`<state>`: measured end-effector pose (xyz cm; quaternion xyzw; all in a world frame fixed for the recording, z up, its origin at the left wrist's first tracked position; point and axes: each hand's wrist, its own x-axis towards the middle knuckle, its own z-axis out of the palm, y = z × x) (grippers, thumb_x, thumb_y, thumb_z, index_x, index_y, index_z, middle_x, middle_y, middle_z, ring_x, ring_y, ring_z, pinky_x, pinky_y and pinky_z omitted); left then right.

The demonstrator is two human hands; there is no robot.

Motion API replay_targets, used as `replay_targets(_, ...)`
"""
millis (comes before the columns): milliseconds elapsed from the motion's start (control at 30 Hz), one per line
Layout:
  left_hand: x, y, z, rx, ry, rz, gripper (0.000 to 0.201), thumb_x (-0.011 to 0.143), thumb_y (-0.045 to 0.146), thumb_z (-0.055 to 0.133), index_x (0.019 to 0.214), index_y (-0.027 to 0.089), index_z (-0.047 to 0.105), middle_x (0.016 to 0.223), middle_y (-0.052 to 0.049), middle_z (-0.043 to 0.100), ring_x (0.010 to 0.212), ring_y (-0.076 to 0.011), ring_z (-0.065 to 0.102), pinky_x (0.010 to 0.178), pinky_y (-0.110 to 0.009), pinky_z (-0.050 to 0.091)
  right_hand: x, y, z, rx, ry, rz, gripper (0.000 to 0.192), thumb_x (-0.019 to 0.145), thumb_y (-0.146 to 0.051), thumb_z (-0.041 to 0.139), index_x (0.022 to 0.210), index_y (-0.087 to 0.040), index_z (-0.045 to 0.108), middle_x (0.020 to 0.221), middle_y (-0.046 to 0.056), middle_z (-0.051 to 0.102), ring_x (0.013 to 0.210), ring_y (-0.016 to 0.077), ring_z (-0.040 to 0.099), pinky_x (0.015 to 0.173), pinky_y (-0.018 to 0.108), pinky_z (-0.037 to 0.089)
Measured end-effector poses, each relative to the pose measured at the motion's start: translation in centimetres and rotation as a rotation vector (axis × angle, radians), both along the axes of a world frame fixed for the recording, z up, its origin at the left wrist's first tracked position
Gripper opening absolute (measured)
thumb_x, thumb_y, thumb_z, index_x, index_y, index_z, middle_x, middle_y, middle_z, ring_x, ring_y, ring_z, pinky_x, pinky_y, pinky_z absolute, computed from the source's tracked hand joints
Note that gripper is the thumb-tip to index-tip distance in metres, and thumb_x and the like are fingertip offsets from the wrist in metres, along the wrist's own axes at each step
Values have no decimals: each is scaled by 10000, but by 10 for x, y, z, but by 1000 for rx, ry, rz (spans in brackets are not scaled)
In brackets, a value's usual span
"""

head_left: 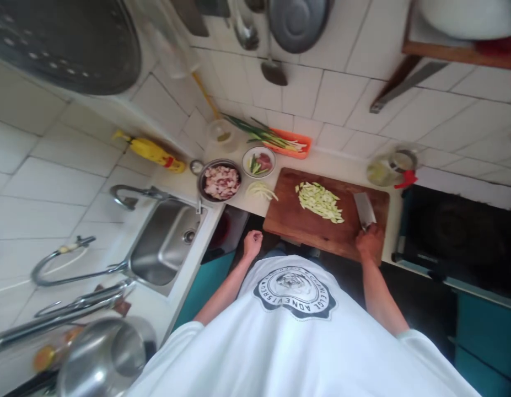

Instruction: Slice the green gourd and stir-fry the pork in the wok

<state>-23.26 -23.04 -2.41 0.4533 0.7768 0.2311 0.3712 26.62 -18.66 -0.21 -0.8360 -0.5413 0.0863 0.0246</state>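
Sliced pale vegetable [320,202], heaped mid-way across the wooden cutting board [305,226] at the counter's front edge.

Left to right: sink [166,245]; bowl of chopped meat [220,181] parked behind, clear of cutting; left hand [252,243] curled loosely, holding nothing, short of the board; right hand [370,240] wrapped round the handle of the cleaver [364,209], blade resting flat beside the heap.
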Motion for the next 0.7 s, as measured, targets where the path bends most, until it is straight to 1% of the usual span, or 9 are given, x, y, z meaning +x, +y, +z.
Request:
replay_targets(100,-16,18,-2,64,73,-84,121,938,169,644,1011,173,742,1032,-79,717,832,-175,705,864,-324,580,-12,-27,-1,100,-77,-90,646,983,-378,482,1523,-24,498,1362,317,559,1265,445,546,1039,577,447)
replay_targets(167,-21,46,1,132,130,-171,172,959,167,633,1096,165,739,1138,-119,701,935,-205,711,939,-357,571,-24,-50,2,110,-82,-75,668,975,-402,487,1526,-27,516,1348,316,573,1258,457,560,1026,592,459)
replay_targets(233,-22,84,6,195,200,-286,269,962,157,631,1214,164,725,1260,-159,674,1144,-265,678,1049,-405,534,-37,-73,8,88,-70,-39,676,973,-408,471,1524,-22,529,1308,313,599,1250,464,573,1029,604,461)
replay_targets(300,-22,126,9,223,266,-424,400,944,138,638,1339,179,690,1405,-180,622,1327,-325,585,1135,-469,478,-49,-94,14,45,-52,-10,671,973,-402,448,1520,-23,540,1295,318,614,1262,471,576,1045,606,458)
replay_targets(400,-19,184,5,233,318,-596,533,933,82,579,1445,216,643,1563,-167,540,1438,-348,495,1182,-521,423,-64,-122,22,-31,-25,1,665,972,-406,427,1487,-8,565,1294,341,623,1281,494,573,1057,625,461)
replay_targets(467,-17,211,-3,242,294,-667,480,930,71,566,1372,209,693,1550,-172,554,1438,-345,496,1196,-530,399,-70,-142,25,-65,-5,-15,671,960,-415,441,1486,-19,567,1289,335,631,1282,508,576,1050,650,468)
replay_targets(533,-13,227,-14,252,252,-706,346,921,70,589,1201,186,756,1465,-190,600,1412,-348,512,1194,-533,384,-73,-163,28,-82,9,-46,677,954,-429,443,1515,-66,552,1313,312,632,1297,509,572,1048,664,476)
replay_targets(600,-8,235,-25,257,231,-713,239,910,61,612,1056,165,770,1374,-210,626,1385,-361,517,1180,-538,380,-75,-184,29,-94,15,-71,677,966,-451,414,1531,-102,544,1334,297,627,1309,499,569,1067,660,477)
replay_targets(700,-5,238,-32,257,234,-701,178,899,58,639,994,147,761,1279,-225,635,1340,-378,527,1151,-538,395,-75,-209,29,-106,30,-108,672,977,-490,378,1524,-141,554,1335,291,624,1312,491,566,1077,642,487)
